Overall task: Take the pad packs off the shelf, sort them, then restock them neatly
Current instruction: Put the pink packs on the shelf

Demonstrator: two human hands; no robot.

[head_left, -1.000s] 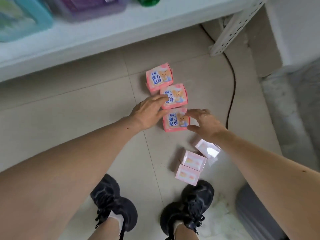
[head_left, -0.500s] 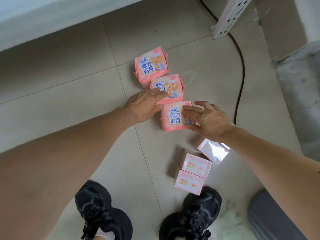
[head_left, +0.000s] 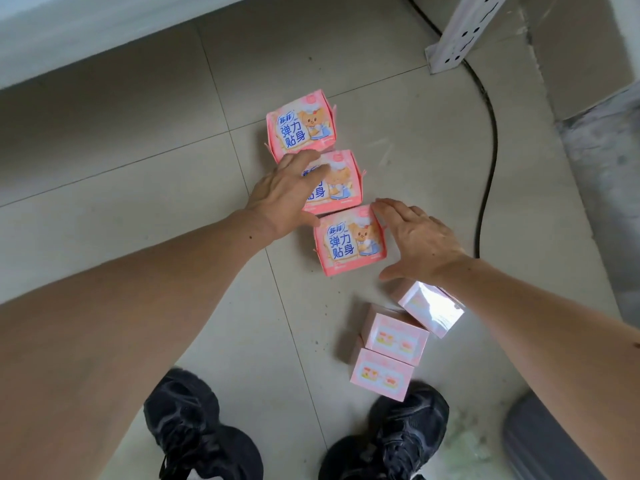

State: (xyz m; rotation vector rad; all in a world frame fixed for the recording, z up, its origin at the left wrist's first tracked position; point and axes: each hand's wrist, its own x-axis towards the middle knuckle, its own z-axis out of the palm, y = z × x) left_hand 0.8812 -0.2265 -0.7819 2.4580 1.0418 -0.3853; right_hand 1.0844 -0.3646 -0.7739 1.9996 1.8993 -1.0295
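Three pink pad packs with a bear picture lie in a slanting row on the tiled floor: the far pack (head_left: 302, 125), the middle pack (head_left: 341, 183) and the near pack (head_left: 349, 241). My left hand (head_left: 285, 192) lies flat over the left part of the middle pack, fingers straight. My right hand (head_left: 414, 239) rests with straight fingers against the right side of the near pack. Three paler pink packs sit closer to me: one glossy pack (head_left: 429, 308) under my right wrist, one below it (head_left: 394, 336), and the nearest one (head_left: 382, 374).
The white shelf board (head_left: 86, 32) runs along the top left. A perforated white shelf post (head_left: 457, 36) stands at the top right with a black cable (head_left: 488, 140) curving past it. My black shoes (head_left: 194, 427) are at the bottom. A grey object (head_left: 554, 441) sits bottom right.
My right hand has slid off the top of the near bear pack to its right side. My left hand has shifted further onto the middle pack. The view has tilted down.
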